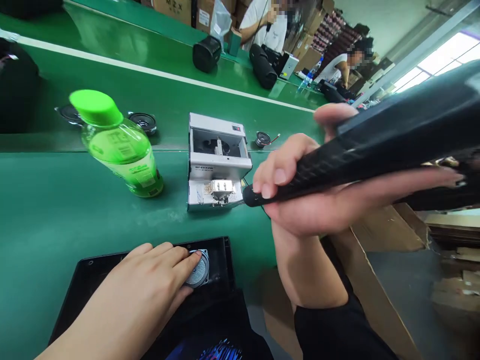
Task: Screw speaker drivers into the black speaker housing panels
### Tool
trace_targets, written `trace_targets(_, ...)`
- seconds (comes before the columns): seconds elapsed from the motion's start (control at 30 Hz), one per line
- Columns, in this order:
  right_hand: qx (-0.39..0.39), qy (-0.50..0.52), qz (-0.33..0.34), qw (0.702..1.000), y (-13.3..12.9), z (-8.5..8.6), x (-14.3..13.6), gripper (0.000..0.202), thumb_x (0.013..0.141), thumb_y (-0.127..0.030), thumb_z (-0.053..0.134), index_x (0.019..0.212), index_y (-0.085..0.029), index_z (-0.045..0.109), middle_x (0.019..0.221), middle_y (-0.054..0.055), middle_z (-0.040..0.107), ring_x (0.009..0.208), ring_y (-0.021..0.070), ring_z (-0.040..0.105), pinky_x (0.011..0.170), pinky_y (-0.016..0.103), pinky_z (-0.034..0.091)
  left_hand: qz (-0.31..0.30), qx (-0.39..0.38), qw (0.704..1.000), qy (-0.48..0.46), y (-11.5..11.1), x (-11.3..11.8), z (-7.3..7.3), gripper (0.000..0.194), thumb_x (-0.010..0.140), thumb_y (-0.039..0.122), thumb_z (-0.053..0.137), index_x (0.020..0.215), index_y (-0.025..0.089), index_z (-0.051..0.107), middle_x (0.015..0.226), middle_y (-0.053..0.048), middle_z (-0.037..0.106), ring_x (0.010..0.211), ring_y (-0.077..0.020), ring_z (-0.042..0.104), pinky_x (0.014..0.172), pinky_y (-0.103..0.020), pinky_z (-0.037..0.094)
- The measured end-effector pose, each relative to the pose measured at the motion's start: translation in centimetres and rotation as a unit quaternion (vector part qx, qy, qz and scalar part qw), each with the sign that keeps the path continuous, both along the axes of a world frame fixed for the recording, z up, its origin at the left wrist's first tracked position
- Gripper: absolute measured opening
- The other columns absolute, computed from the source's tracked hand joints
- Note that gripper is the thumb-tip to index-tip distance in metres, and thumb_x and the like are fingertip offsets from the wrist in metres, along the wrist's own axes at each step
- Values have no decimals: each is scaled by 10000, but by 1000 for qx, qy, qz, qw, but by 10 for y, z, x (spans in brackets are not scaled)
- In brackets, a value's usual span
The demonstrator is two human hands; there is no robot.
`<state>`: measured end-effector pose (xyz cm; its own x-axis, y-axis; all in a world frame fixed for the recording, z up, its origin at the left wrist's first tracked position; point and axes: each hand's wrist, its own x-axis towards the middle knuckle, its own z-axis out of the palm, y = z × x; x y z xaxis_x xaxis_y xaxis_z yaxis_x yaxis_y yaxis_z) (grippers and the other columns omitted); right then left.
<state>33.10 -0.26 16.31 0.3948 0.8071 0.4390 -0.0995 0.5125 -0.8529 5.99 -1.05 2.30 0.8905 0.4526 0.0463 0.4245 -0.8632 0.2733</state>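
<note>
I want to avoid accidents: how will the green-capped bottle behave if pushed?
Standing tall, the bottle may tip if pushed near its cap. Once down, its round body could roll across the smooth green table. Its clear wall looks like thin plastic, so squeezing might dent it.

From where I stand, the one camera sits on the worker's head, above the near side of the silver machine (219, 162). It faces forward and steeply down, taking in the green bench (168, 225) before the machine and people beyond it. The view leans, so the white line (157, 76) behind the machine slants. The black tool (360, 155), right of the machine, looms close to the lens.
</note>
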Motion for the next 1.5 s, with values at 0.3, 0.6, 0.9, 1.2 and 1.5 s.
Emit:
trace_targets(0.3,102,-56,45,992,48,-62,-12,849,1013,-1107,775,1230,-294,889,611,-85,707,361,146,532,353,264,437,61,-129,982,126,-2,22,24,629,1059,279,1019,1675,299,892,1453,-109,979,1313,-402,928,1132,-538,683)
trace_targets(0.6,22,-6,18,1000,10,-43,-14,797,999,-1071,837,1280,-331,935,616,-84,712,380,146,551,370,270,490,55,-89,992,67,-8,13,7,507,1060,266,969,1565,275,930,1302,-75,1002,1128,-369,945,976,-516,609)
trace_targets(0.9,-44,10,77,996,-74,-45,-25,564,1223,-881,709,1381,-386,927,755,-43,798,550,189,709,578,368,666,39,-50,998,-28,-6,0,1,250,1077,316,774,1279,316,922,987,-26,948,828,-333,840,798,-518,434)
trace_targets(1.2,-86,41,120,988,-60,-66,-17,530,1076,-866,933,1313,-395,887,773,-53,871,564,222,765,542,377,674,47,-63,994,-78,-8,2,2,129,1106,333,706,1074,334,831,881,-19,870,755,-325,738,796,-501,320)
trace_targets(1.5,-85,39,105,990,-57,-75,-22,548,1089,-885,902,1315,-387,871,760,-63,857,573,214,759,551,371,683,40,-32,994,-101,-9,2,4,155,1116,285,684,1062,313,826,868,-13,861,734,-317,721,800,-494,305)
